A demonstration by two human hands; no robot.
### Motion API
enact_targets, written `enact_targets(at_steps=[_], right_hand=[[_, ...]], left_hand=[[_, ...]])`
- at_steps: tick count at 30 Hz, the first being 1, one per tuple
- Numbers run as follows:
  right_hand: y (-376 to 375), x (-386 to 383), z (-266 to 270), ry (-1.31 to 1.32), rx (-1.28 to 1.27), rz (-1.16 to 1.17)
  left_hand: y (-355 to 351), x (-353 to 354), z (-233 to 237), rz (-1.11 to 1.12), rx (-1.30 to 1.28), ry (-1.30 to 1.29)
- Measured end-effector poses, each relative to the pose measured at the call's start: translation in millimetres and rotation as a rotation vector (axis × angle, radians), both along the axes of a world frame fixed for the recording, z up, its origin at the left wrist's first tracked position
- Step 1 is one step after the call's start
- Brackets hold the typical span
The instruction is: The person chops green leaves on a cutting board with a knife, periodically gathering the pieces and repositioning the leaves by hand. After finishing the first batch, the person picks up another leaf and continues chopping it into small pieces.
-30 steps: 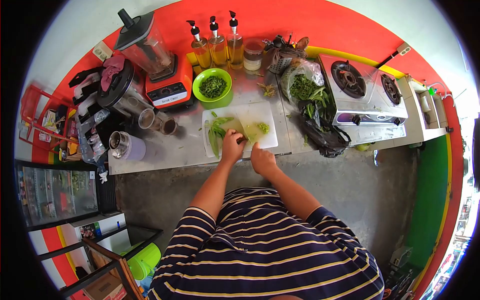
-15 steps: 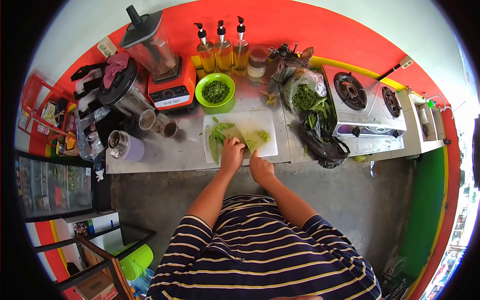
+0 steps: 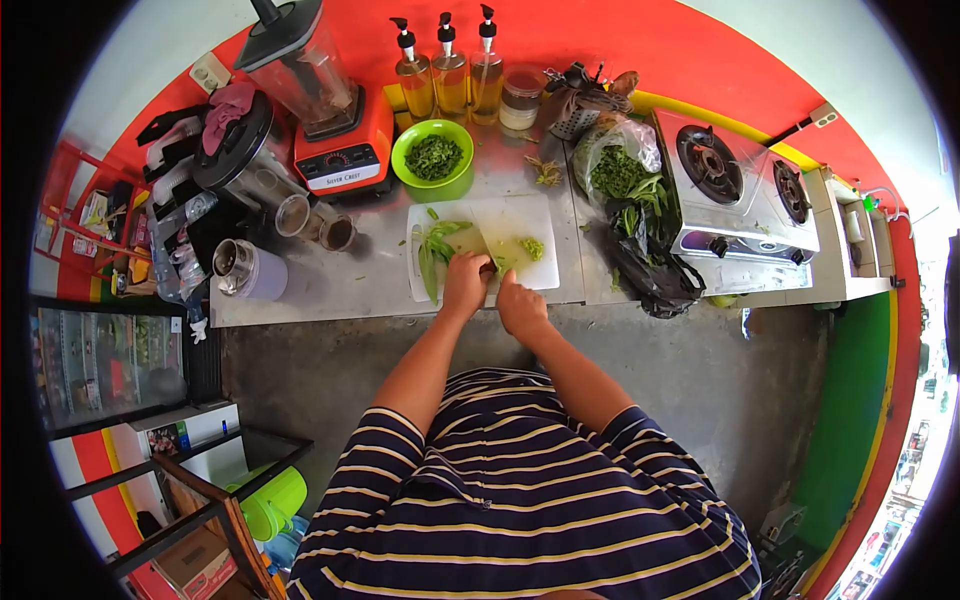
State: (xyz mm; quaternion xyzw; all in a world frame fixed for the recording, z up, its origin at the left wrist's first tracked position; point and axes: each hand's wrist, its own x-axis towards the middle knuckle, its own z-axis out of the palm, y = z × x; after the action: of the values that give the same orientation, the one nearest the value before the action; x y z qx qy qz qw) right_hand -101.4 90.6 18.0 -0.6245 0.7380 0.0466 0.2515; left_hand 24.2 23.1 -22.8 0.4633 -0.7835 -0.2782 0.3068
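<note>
A white cutting board lies at the counter's front edge. My left hand presses curled fingers on green leafy stems near the board's middle. Closed around a knife handle, my right hand is just to its right at the board's front edge. The thin knife blade points away from me between the two hands and is hard to make out. Long green leaves spread over the left part of the board. A small heap of chopped greens sits to the right of the blade.
Behind the board stands a green bowl of chopped greens, beside a red blender. Three pump bottles line the back wall. Right of the board are bagged greens, a black plastic bag and a gas stove.
The view has shifted slightly, so the counter sits a little higher. Both hands stay at the same place on the board, with only small movement at the knife.
</note>
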Motion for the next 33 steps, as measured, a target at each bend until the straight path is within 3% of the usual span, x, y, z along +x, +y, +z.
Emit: enact_targets(at_steps=[5, 13, 19, 33], right_hand=[[9.3, -0.6, 9.9, 0.008, 0.003, -0.003], [-4.8, 0.0, 9.5, -0.044, 0.033, -0.027], [17.9, 3.2, 11.9, 0.011, 0.013, -0.021], [14.4, 14.5, 11.8, 0.029, 0.041, -0.032]], left_hand=[[-0.9, -1.0, 1.8, 0.019, 0.113, 0.075], [7.8, 2.6, 4.2, 0.02, -0.033, -0.028], [14.9, 1.9, -4.0, 0.07, -0.096, 0.065], [13.5, 9.5, -10.0, 0.039, -0.093, 0.057]])
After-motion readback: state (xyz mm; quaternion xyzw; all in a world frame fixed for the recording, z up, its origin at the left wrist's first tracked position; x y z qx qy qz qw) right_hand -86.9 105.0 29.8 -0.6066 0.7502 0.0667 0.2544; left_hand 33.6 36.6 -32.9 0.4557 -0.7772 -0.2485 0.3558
